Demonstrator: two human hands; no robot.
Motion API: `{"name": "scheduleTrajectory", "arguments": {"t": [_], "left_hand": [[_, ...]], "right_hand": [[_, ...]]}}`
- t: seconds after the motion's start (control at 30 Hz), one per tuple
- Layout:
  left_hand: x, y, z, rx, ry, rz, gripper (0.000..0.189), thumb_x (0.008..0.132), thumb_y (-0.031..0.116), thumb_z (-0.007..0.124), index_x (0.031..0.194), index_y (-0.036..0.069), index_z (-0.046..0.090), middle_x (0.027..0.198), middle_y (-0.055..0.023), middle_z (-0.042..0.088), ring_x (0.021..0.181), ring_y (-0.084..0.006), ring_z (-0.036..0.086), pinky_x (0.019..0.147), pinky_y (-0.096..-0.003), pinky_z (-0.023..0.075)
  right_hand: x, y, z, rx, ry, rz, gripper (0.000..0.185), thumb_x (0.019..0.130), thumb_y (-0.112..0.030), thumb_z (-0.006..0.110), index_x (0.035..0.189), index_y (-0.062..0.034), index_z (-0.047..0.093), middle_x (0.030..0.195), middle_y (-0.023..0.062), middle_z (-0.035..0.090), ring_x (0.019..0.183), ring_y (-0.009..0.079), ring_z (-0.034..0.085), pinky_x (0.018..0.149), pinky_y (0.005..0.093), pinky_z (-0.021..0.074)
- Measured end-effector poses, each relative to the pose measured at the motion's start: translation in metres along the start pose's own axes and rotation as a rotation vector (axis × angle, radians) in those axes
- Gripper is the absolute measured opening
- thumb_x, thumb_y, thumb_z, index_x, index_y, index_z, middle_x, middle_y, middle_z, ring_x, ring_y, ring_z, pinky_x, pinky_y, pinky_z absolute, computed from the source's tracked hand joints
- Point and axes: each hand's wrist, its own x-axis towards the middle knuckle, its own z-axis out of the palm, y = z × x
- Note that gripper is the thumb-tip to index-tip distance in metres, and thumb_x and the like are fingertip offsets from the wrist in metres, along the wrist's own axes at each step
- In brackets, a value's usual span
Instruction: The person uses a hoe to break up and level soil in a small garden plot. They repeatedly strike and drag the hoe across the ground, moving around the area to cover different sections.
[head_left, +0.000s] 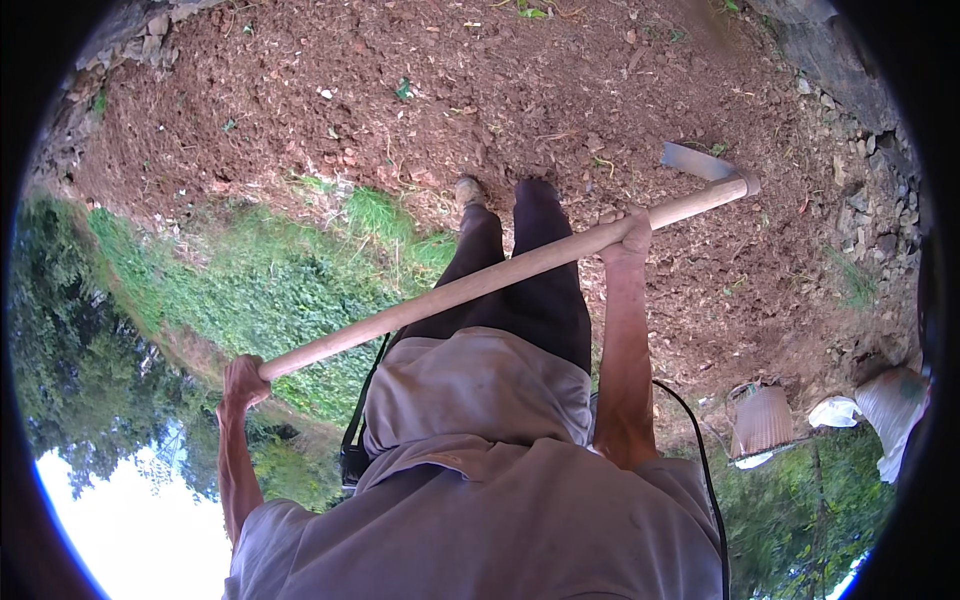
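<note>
A hoe with a long, pale wooden handle (450, 295) lies slantwise across the front of my body. My left hand (244, 384) is closed around the butt of the handle, out to the left side. Farther up, my right hand (630, 236) grips the handle a short way below the hoe's head. The metal blade (697, 161) shows at the right, over reddish-brown tilled soil (450, 97). Whether the blade touches the soil I cannot tell. Below the handle are my dark trouser legs, and one muddy shoe (469, 193) shows on the soil.
Grass and low plants (262, 292) border the soil behind me on the left. Loose stones (889, 225) and a grey rock face (825, 56) edge the right side. A woven basket (761, 421) and a pale sack (892, 405) stand at the lower right. A black cord (705, 450) hangs by my right arm.
</note>
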Motion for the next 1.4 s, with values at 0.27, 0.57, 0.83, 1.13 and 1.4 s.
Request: {"name": "scheduleTrajectory", "arguments": {"t": [0.27, 0.57, 0.83, 1.13, 1.4], "left_hand": [[0.064, -0.027, 0.082, -0.151, -0.081, 0.1, 0.023, 0.057, 0.004, 0.065, 0.079, 0.006, 0.073, 0.075, -0.0187, 0.069, 0.071, -0.035, 0.069, 0.067, -0.0403, 0.0555], [0.089, -0.058, 0.252, -0.359, -0.292, 0.089, 0.022, 0.055, 0.013, 0.069, 0.076, 0.008, 0.072, 0.073, -0.0183, 0.068, 0.071, -0.0358, 0.069, 0.065, -0.0411, 0.0559], [0.015, -0.032, 0.359, -0.734, -0.388, 0.075, 0.021, 0.064, 0.023, 0.068, 0.078, 0.01, 0.074, 0.07, -0.0173, 0.068, 0.067, -0.0322, 0.07, 0.062, -0.0402, 0.0538], [-0.093, 0.064, 0.442, -0.99, -0.342, -0.329, 0.023, 0.072, 0.025, 0.071, 0.091, 0.012, 0.076, 0.08, -0.0166, 0.072, 0.08, -0.0326, 0.072, 0.068, -0.0412, 0.0549], [-0.19, 0.166, 0.581, -1.167, -0.681, -0.664, 0.032, 0.083, 0.042, 0.065, 0.085, 0.012, 0.075, 0.084, -0.0124, 0.071, 0.081, -0.0217, 0.067, 0.07, -0.0397, 0.0493]], "right_hand": [[-0.002, 0.043, 0.013, -0.117, 0.142, -0.136, 0.021, 0.093, -0.034, 0.051, 0.089, -0.0135, 0.048, 0.069, 0.0012, 0.044, 0.056, 0.0194, 0.046, 0.063, 0.0448, 0.0465], [-0.037, 0.094, 0.045, -0.38, 0.074, -0.184, 0.019, 0.092, -0.031, 0.048, 0.08, -0.0164, 0.043, 0.065, -0.0019, 0.041, 0.052, 0.0159, 0.043, 0.06, 0.0397, 0.0442], [0.009, 0.186, 0.075, -0.458, -0.417, 0.08, 0.018, 0.084, -0.028, 0.063, 0.073, -0.0169, 0.053, 0.066, -0.0028, 0.054, 0.054, 0.0159, 0.054, 0.062, 0.0413, 0.0484], [0.04, 0.39, 0.101, -0.785, -0.369, 0.276, 0.016, 0.081, -0.022, 0.066, 0.079, -0.0145, 0.052, 0.062, -0.002, 0.051, 0.052, 0.0163, 0.054, 0.054, 0.0412, 0.0495], [0.021, 0.491, -0.018, -1.316, -0.249, 0.263, 0.018, 0.078, -0.023, 0.069, 0.076, -0.0084, 0.059, 0.064, 0.003, 0.055, 0.047, 0.0183, 0.056, 0.043, 0.0407, 0.0523]]}}
